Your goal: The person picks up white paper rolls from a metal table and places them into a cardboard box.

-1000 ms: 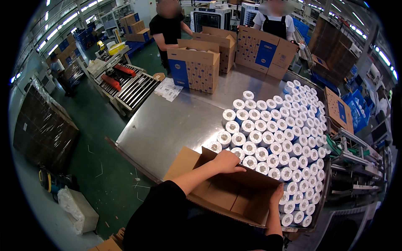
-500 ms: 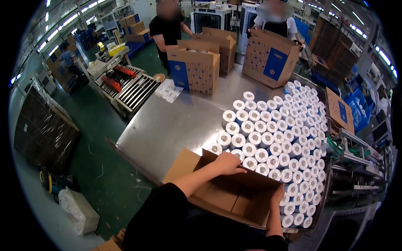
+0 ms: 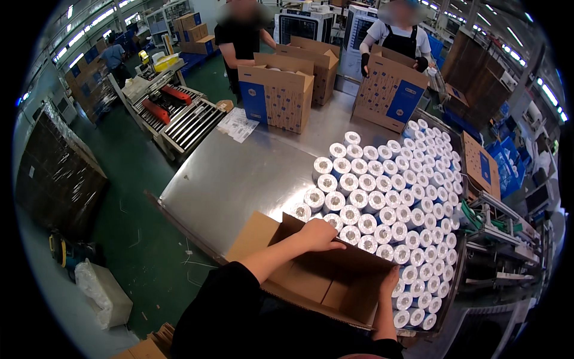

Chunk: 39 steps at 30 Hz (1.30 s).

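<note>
Cardboard is pinched in the left grip, which closes over the top edge of the far wall of an open brown carton; the right grip lies along the carton's right end with fingertips near the far corner, and I cannot tell whether it pinches or only presses. The carton sits at the near side of the metal desk, its mouth up, bare brown board showing inside; whether the desk bears its whole weight is hidden. Just beyond its far wall and to the right, white-topped cylinders stand upright in a tight crowd. A push toward the far side could knock the nearest ones over, and one falling might topple its neighbours. If the left pinch slipped, the wall could spring outward into them; uneven pull between the grips could skew the carton, and the loose left flap could fold in over the opening. At the far side stand two printed cartons beside a co-worker in black, and another co-worker, to the right, holds a third. A roller conveyor stands far left.
</note>
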Available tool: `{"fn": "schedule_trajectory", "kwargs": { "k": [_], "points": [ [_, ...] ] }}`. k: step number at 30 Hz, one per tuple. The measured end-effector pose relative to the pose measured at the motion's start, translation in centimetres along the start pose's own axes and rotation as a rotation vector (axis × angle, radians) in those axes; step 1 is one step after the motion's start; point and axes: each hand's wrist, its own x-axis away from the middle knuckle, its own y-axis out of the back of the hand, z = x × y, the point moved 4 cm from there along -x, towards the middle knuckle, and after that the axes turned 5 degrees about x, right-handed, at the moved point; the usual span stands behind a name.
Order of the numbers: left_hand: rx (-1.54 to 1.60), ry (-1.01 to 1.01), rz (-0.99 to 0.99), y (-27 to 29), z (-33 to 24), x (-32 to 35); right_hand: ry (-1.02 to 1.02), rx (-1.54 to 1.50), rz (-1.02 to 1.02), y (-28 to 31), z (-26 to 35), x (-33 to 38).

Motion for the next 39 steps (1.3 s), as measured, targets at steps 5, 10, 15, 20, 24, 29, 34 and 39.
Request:
{"fn": "schedule_trajectory", "kwargs": {
  "k": [5, 10, 15, 20, 24, 29, 34, 39],
  "points": [
    [0.0, -0.009, 0.01, -0.2, -0.3, -0.4, -0.023, -0.049, 0.052, 0.6, -0.4, 0.0],
    [0.003, -0.011, -0.009, -0.2, -0.3, -0.3, -0.024, -0.053, 0.053, 0.4, -0.3, 0.0],
    [-0.002, -0.01, 0.0, -0.2, -0.4, -0.3, -0.068, -0.002, 0.094, 0.7, -1.1, 0.0],
    [0.006, -0.001, 0.004, -0.1, -0.3, 0.0, -0.045, 0.001, 0.084, 0.4, 0.9, 0.2],
    [0.008, -0.01, -0.005, -0.1, -0.3, -0.1, -0.066, 0.004, 0.13, 0.7, -0.2, 0.0],
    [0.006, -0.032, -0.033, 0.1, -0.4, 0.1, -0.072, 0.011, 0.158, 0.7, -0.5, -0.1],
    [0.005, -0.044, -0.043, -0.1, -0.4, -0.1, -0.009, -0.019, 0.047, 0.4, 0.1, 0.0],
    [-0.002, -0.042, -0.038, -0.1, -0.5, -0.1, -0.055, 0.024, 0.151, 0.8, -0.8, -0.1]
  ]
}}
